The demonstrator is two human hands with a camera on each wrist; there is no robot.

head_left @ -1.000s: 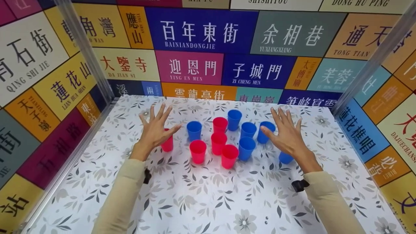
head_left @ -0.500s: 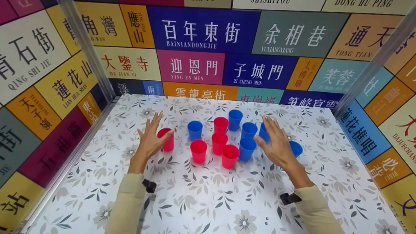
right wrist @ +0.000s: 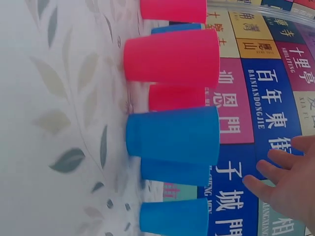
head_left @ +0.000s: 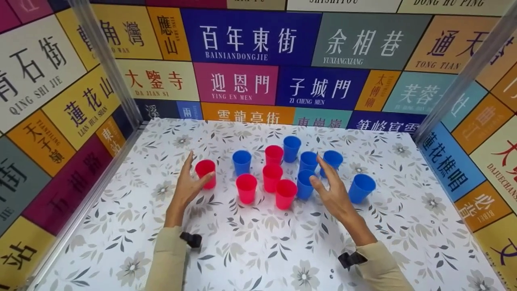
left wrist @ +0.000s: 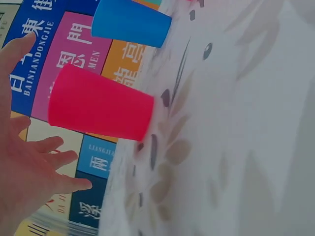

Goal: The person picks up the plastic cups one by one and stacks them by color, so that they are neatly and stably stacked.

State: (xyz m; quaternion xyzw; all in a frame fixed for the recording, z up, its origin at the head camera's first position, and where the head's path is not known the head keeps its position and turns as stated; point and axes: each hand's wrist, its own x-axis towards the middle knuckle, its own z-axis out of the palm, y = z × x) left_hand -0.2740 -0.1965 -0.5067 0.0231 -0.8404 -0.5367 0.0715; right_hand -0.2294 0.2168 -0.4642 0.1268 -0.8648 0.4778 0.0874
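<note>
My left hand (head_left: 188,192) is beside the leftmost red cup (head_left: 206,173), its thumb overlapping the cup in the head view. The left wrist view has that red cup (left wrist: 101,103) upright on the table, with spread fingers (left wrist: 64,184) apart from it. Over on the right, my right hand (head_left: 336,198) hovers between a blue cup (head_left: 303,186) of the middle cluster and the far-right blue cup (head_left: 361,189). Its fingers are extended and hold nothing. In the right wrist view, the hand (right wrist: 290,182) is apart from the nearest blue cup (right wrist: 172,135).
Several more cups stand mouth up mid-table, among them a red cup (head_left: 246,189), a front red cup (head_left: 286,195), a blue cup (head_left: 241,163) and a rear blue cup (head_left: 291,149). Sign-printed walls (head_left: 250,36) enclose the flower-patterned table (head_left: 242,250) at back and sides.
Both hands have drawn back toward the person, and the right hand has also moved left, uncovering the far-right blue cups. The cups have stayed in place.
</note>
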